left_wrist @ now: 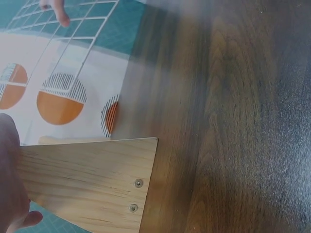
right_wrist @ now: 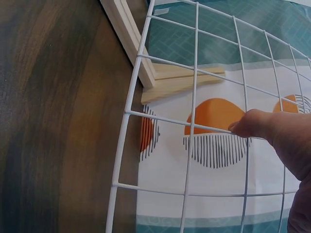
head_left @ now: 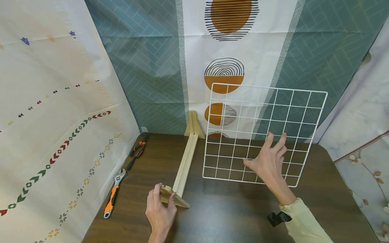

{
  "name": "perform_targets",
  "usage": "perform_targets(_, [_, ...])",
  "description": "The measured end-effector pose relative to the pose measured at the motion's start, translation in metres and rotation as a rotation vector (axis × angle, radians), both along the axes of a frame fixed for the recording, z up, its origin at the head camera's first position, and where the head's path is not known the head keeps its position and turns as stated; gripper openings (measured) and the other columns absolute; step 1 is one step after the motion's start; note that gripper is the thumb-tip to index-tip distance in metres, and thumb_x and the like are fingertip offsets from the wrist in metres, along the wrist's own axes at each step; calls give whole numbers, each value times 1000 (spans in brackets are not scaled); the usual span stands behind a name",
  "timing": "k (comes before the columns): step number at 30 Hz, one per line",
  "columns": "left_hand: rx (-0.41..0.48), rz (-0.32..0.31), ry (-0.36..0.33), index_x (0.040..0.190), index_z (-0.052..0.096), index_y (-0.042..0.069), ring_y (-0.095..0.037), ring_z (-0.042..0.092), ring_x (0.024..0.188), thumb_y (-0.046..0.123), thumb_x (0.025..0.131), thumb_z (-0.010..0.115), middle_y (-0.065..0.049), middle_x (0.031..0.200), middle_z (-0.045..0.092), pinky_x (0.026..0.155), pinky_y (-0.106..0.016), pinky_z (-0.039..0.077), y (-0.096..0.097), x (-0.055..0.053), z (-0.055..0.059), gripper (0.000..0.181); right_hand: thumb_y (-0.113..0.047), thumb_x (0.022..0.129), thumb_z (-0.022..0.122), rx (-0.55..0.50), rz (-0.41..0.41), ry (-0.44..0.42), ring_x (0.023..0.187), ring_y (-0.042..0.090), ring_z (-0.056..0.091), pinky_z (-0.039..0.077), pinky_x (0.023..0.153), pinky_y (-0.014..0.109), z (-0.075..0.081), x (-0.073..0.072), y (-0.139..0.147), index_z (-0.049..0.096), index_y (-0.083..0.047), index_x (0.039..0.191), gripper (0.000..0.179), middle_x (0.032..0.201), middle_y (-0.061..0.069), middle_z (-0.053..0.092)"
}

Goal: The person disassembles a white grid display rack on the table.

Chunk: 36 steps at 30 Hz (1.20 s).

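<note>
My left hand grips the near end plate of a pale wooden stand. Two metal fasteners show on the plate's face in the left wrist view. From it a long wooden beam runs back to a matching end piece by the far cloth. My right hand holds a white wire grid panel, tilted up to the right of the stand. Its fingers spread across the wires, and the thumb lies against a wire in the right wrist view.
Along the table's left side lie an adjustable wrench with an orange and black handle and black-and-orange pliers. Patterned cloths hang at the back and both sides of the brown table. A black device sits on the right wrist.
</note>
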<state>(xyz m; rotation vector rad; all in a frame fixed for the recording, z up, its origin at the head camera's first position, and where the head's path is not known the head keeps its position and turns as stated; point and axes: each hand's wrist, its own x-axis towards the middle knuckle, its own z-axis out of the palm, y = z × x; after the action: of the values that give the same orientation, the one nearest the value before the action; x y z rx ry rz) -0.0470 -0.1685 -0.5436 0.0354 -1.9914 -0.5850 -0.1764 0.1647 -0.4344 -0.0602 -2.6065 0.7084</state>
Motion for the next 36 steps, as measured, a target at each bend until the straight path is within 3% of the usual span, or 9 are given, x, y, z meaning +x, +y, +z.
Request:
perform_targets(15, [17, 18, -1, 120, 58, 1, -34, 58, 73, 48, 92, 66, -15, 91, 58, 44, -50, 45, 9, 0, 2, 56, -34, 50, 99, 23, -12, -77, 120, 63, 27, 42, 71, 69, -11, 1, -1, 16, 2, 150, 135, 157, 32, -12])
perform_targets(23, [41, 28, -14, 121, 59, 3, -34, 58, 75, 41, 86, 68, -14, 92, 58, 44, -51, 44, 16, -2, 0, 53, -35, 50, 99, 39, -14, -136, 118, 63, 28, 43, 67, 68, -20, 2, -1, 15, 2, 149, 135, 156, 34, -10])
perform_targets(36, [43, 16, -24, 123, 57, 2, -34, 57, 75, 25, 75, 79, -14, 94, 58, 45, -49, 45, 25, -1, 3, 57, -36, 52, 98, 61, -5, -263, 120, 66, 25, 41, 71, 71, -34, 1, 0, 11, 3, 150, 137, 153, 38, -12])
